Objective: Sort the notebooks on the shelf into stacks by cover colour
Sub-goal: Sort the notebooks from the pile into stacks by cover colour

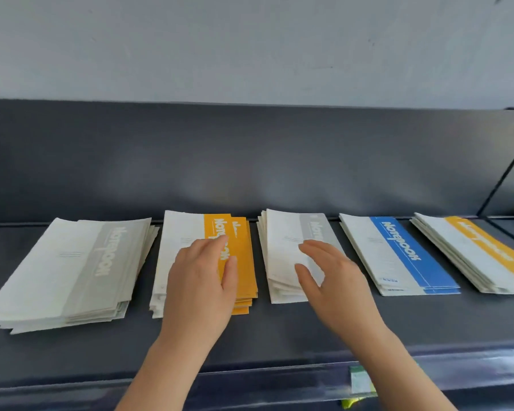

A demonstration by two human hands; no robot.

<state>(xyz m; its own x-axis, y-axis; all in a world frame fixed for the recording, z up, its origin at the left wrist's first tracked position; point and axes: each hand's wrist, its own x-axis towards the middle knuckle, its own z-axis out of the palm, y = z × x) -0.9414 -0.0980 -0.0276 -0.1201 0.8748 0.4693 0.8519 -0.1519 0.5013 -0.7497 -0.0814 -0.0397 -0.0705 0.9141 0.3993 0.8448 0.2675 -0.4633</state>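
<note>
Sorting looks about midway. On the shelf [279, 336], just left of the blue stack [404, 256], the right hand [330, 277] is released, fingers spread over the grey stack [282, 256] (contact unclear). Further left of the blue, the left hand [201, 280] lies flat and unclenched on the orange stack [244, 277]. The next move likely calls for pinching one thin cover edge. The notebooks are slim, matte paper rectangles, loosely fanned.

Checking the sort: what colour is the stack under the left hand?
Orange and white stack; head view.
</note>
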